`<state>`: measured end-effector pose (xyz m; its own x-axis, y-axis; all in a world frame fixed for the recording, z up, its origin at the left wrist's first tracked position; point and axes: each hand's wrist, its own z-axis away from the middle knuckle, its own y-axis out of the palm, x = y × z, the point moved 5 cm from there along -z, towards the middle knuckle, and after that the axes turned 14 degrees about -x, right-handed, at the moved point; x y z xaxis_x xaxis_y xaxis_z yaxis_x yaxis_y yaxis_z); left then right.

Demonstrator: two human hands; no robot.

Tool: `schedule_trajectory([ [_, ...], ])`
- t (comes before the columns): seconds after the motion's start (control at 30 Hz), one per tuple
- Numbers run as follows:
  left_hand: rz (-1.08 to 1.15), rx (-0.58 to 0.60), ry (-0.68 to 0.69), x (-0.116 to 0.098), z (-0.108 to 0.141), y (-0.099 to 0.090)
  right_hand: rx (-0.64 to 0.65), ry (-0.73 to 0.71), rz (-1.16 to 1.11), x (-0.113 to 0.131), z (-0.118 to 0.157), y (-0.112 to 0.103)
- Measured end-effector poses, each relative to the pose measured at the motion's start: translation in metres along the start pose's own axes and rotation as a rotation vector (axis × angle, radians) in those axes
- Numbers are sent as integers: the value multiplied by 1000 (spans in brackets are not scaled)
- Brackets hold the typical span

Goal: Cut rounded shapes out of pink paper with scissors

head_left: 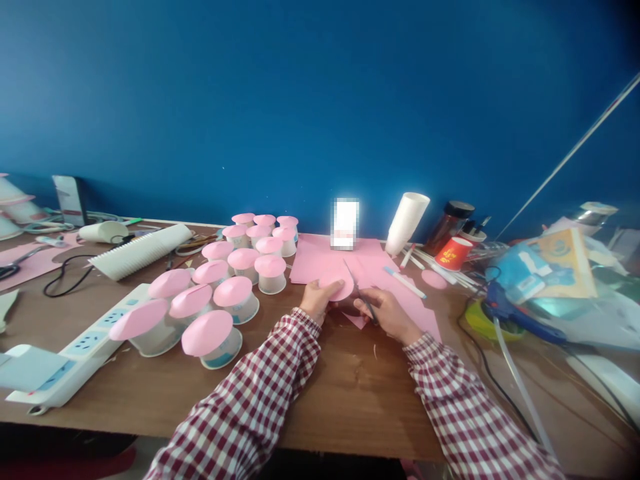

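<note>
My left hand (319, 300) pinches a pink paper piece (339, 285) with a rounded edge, thumb on top. On its right, my right hand (387, 312) is closed around the handles of scissors (369, 308), whose blades point away from me along the right edge of that piece. A small pink scrap (356, 321) lies below the hands. Behind them, pink sheets (313, 257) are spread on the brown table (345, 400). To the left stand several paper cups (240, 308), upside down, with pink paper discs (233, 291) on top.
A bright phone (345, 223) stands against the blue wall. At right are stacked white cups (407, 223), a red cup (453, 253), a marker (404, 283), a blue glue gun (525, 317) and plastic bags. A power strip (95, 340) and a white cup stack (143, 252) lie left.
</note>
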<state>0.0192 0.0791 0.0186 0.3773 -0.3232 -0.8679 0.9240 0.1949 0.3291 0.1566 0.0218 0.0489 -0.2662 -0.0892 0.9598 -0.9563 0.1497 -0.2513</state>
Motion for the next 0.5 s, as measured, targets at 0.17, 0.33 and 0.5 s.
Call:
schedule_trajectory([
  [0.17, -8, -8, -5, -1, 1, 0, 6, -19, 10, 2, 1, 0],
  [0.33, -2, 2, -2, -1, 1, 0, 9, -18, 4, 1, 1, -1],
  [0.5, -5, 12, 6, 0, 0, 0, 13, -16, -5, -1, 0, -1],
])
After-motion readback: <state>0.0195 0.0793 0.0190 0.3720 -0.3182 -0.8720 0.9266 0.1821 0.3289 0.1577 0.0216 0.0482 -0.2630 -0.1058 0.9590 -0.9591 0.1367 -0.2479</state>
